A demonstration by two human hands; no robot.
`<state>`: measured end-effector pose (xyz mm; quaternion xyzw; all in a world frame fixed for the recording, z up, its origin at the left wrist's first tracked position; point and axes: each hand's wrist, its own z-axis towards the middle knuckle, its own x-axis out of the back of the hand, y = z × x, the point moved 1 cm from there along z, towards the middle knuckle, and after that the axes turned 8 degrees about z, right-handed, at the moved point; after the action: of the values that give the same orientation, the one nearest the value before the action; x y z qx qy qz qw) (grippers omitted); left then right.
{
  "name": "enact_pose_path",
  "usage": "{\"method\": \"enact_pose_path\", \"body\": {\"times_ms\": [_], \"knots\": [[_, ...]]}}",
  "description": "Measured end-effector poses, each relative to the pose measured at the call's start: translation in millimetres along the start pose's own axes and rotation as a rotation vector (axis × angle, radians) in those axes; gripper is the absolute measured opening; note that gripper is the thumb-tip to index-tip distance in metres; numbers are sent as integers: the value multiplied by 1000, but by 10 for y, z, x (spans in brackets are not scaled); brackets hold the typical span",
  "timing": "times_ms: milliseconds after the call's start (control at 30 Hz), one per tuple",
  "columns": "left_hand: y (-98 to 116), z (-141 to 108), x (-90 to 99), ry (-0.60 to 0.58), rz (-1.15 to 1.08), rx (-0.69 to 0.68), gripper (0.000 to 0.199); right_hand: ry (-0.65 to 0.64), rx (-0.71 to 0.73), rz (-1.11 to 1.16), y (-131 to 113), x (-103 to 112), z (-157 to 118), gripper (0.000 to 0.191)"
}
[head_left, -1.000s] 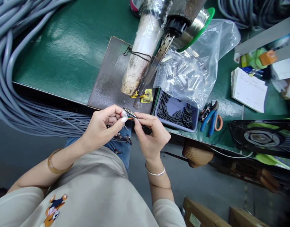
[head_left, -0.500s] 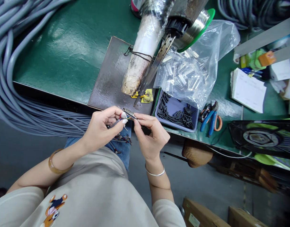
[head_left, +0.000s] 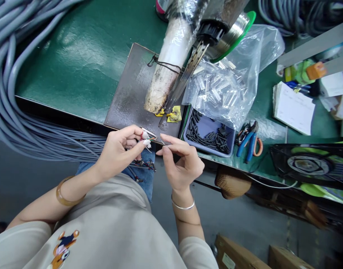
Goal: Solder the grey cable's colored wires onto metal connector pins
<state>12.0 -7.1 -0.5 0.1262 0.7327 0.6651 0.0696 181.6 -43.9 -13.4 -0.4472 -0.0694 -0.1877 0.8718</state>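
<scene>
My left hand [head_left: 118, 149] is closed in a pinch, holding a small multi-pin connector [head_left: 149, 133] with thin coloured wires [head_left: 152, 138] at its fingertips. White coverings show on its finger and thumb tips. Just right of the connector is my right hand [head_left: 183, 158], its thumb and fingers drawn close together. Something thin and greyish seems to sit at those fingertips, too small to make out. Below the left hand, several wired connectors [head_left: 145, 163] rest over the jeans. Behind both hands lies a dark work plate [head_left: 123, 97] on the green bench.
A wrapped white tube [head_left: 167, 56] and a metal nozzle [head_left: 185, 80] hang over the plate. To the right are a purple bin [head_left: 230, 147] of black sleeves, a plastic bag [head_left: 261, 48] of connectors, a solder spool [head_left: 251, 18] and pliers [head_left: 251, 140]. Grey cables [head_left: 9, 86] fill the left.
My right hand has drawn slightly right and down, its fingertips parting from the connector. The connector has tilted in my left hand, which stays nearly in place.
</scene>
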Motion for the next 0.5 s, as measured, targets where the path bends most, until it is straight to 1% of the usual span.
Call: {"method": "enact_pose_path", "body": {"times_ms": [100,167,233,300,400,500], "knots": [[-21,-17,8,-28,28,-27,15,-64,15,-16,-34,-4,14,19],[-43,-23,17,-37,60,-64,19,-78,28,-11,-48,-8,22,20],[-65,-26,28,-40,102,-104,18,-79,46,6,-60,-5,22,21],[-78,-26,39,-48,154,-131,16,-108,94,8,-77,3,15,21],[-78,-27,52,-54,214,-149,13,-163,204,-40,-96,15,1,20],[-70,-32,60,-38,201,-174,12,-172,244,-75,-57,27,6,21]]}}
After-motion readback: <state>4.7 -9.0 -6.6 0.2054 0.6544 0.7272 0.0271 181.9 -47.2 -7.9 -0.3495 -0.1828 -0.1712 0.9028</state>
